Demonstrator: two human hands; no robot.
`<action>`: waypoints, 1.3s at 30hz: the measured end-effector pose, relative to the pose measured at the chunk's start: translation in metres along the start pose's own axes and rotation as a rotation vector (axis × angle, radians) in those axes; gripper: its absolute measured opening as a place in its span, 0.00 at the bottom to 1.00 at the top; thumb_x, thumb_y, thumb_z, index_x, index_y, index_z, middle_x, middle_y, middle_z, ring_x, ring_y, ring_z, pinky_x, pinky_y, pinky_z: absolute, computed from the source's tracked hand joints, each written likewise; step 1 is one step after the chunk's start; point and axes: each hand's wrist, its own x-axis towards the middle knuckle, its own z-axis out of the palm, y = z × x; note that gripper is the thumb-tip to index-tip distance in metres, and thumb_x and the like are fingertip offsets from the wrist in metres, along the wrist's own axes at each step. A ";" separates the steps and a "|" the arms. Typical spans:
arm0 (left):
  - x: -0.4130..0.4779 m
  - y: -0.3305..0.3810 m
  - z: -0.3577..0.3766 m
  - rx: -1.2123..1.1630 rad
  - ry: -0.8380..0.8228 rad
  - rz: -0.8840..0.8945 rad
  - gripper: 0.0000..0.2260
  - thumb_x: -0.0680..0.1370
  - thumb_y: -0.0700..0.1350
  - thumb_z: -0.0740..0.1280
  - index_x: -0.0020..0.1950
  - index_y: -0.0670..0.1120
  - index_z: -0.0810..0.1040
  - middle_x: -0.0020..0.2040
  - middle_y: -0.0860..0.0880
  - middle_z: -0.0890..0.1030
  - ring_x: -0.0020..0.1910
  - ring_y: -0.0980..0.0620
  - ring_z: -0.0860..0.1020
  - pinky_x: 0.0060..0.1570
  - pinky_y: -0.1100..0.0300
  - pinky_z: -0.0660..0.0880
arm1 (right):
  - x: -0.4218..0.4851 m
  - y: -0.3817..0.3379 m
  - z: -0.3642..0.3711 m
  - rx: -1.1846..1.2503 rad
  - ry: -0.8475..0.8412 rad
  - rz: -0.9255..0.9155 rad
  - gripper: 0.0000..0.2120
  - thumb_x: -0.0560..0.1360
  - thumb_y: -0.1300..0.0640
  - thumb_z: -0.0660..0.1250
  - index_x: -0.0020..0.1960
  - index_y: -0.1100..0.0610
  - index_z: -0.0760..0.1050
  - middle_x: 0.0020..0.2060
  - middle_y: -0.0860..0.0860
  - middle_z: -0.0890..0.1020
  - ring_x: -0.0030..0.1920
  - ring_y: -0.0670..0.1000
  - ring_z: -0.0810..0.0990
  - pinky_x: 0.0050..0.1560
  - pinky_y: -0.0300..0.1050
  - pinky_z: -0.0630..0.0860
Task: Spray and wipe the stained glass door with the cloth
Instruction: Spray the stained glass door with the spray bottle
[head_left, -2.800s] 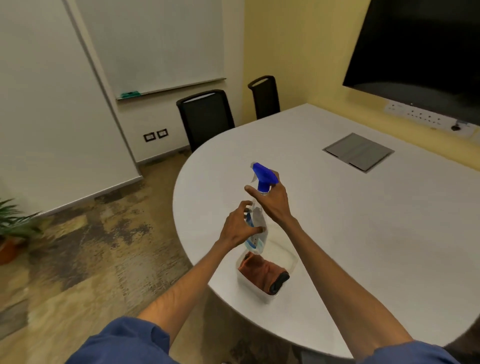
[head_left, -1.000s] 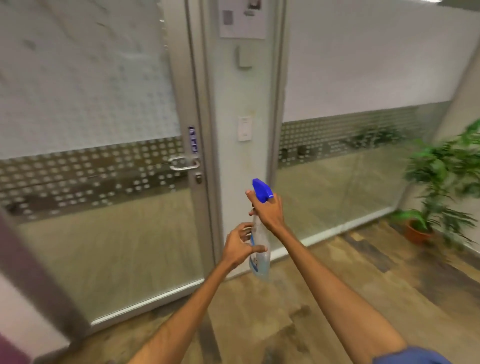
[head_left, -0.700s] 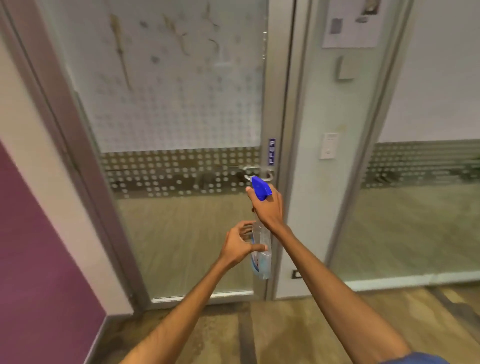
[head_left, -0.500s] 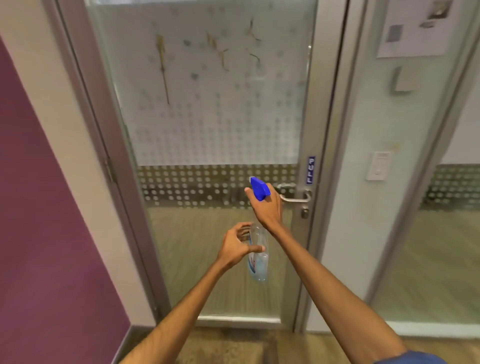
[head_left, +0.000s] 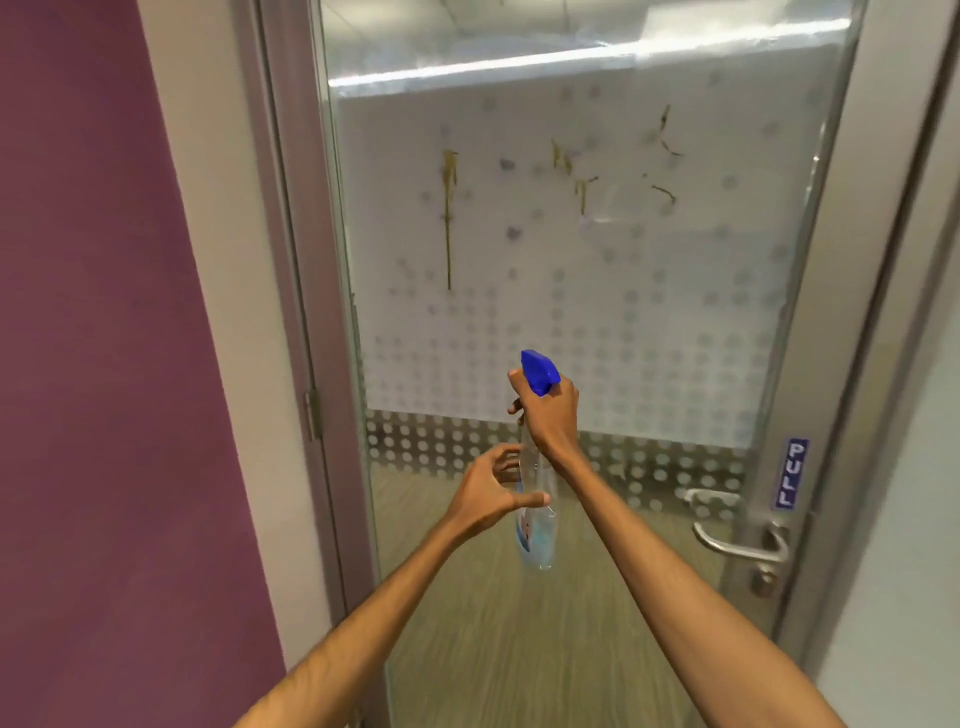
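Observation:
The glass door (head_left: 675, 332) fills the head view, frosted with a dot pattern. Yellow-brown streaks (head_left: 448, 208) run down its upper left, and smaller smears (head_left: 579, 187) sit at upper centre and right. In front of it I hold a clear spray bottle (head_left: 537, 535) with a blue trigger head, nozzle pointing towards the glass. My right hand (head_left: 550, 410) grips its neck just under the blue head. My left hand (head_left: 493, 493) curls round the bottle's body, thumb across its front. No cloth is in view.
A metal lever handle (head_left: 737, 540) and a blue PULL sticker (head_left: 792, 473) sit on the door's right side. The grey door frame with a hinge (head_left: 311, 415) and a purple wall (head_left: 104, 364) stand at the left. Another glass panel borders the right edge.
The view swung from the meeting table round to the glass door and moved closer to it. Both hands kept the same hold on the spray bottle throughout.

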 end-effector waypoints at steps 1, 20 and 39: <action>0.010 0.002 -0.008 0.007 0.002 0.019 0.37 0.61 0.58 0.82 0.67 0.53 0.74 0.61 0.55 0.81 0.59 0.59 0.80 0.63 0.52 0.78 | 0.010 -0.004 0.006 0.013 0.014 -0.006 0.12 0.77 0.51 0.70 0.41 0.59 0.77 0.32 0.63 0.81 0.29 0.48 0.82 0.32 0.43 0.79; 0.185 0.068 -0.181 0.215 0.609 0.450 0.29 0.81 0.58 0.57 0.80 0.50 0.56 0.82 0.51 0.52 0.78 0.56 0.55 0.76 0.56 0.54 | 0.156 -0.153 0.130 -0.074 0.279 -0.193 0.12 0.75 0.53 0.69 0.35 0.55 0.75 0.36 0.62 0.84 0.38 0.61 0.84 0.46 0.57 0.81; 0.332 0.061 -0.357 0.803 0.738 0.511 0.34 0.81 0.61 0.42 0.80 0.43 0.39 0.81 0.45 0.40 0.80 0.49 0.39 0.77 0.45 0.34 | 0.204 -0.186 0.210 -0.174 0.383 -0.344 0.14 0.79 0.50 0.67 0.40 0.60 0.77 0.36 0.61 0.84 0.38 0.60 0.83 0.43 0.48 0.80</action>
